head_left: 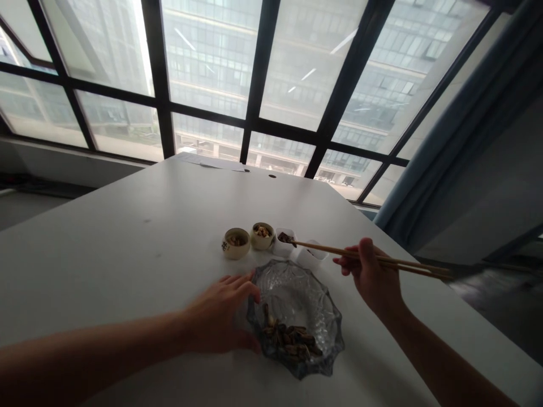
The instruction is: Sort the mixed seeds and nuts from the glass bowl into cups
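Note:
My left hand (224, 316) grips the left side of a scalloped glass bowl (328, 316), its fingers and thumb spread along the rim. Brown dried pieces (292, 342) lie heaped on the near side of the bowl. In my right hand (375, 277) is a pair of wooden chopsticks (335, 249), pointing left. Their tips reach into a small white cup (283, 249) that has dark pieces (285, 238) in it. Whether the tips pinch a piece is too small to tell.
Left of that cup stand two small cream pots (234, 252) (262, 243) with brown and pale pieces inside. Another white cup (313, 259) sits under the chopsticks, with a little dark bit in it. The white table (139, 243) reaches toward the windows; papers (212, 163) lie at its far edge.

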Tool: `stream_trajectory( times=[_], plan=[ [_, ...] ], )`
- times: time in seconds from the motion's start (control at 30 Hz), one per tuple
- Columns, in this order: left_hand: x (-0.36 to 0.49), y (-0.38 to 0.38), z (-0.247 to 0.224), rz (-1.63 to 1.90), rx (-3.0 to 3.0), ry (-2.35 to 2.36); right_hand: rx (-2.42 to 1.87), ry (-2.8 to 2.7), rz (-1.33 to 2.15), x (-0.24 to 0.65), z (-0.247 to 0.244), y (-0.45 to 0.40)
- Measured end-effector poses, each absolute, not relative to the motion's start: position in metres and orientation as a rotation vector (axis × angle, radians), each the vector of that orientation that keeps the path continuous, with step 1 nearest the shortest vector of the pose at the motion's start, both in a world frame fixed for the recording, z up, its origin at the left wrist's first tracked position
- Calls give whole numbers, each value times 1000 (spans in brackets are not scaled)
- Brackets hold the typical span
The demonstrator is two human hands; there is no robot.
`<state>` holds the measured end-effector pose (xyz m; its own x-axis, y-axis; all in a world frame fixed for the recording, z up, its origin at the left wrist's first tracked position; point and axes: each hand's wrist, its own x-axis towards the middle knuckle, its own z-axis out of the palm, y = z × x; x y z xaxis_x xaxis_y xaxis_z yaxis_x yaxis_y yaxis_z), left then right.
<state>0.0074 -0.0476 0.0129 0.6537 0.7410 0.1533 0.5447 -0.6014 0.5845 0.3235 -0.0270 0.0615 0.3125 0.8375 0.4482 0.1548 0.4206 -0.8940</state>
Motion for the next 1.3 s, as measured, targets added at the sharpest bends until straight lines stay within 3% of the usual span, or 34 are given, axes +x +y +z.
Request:
stream_trajectory(
  times=[0.23, 0.57, 0.87, 1.3],
  plan=[
    [7, -46, 14, 511, 2349, 997, -1191, -1453, 413, 321, 68, 13],
    [6, -45, 13, 554, 2328, 979, -1089, -1624, 644, 308, 69, -81],
    [8, -48, 20, 503, 2359, 1030, -1045, -1806, 720, 302, 60, -101],
    [6, -49, 3, 718, 2336, 1192, -1024, -2063, 360, 290, 70, -109]
  ],
)
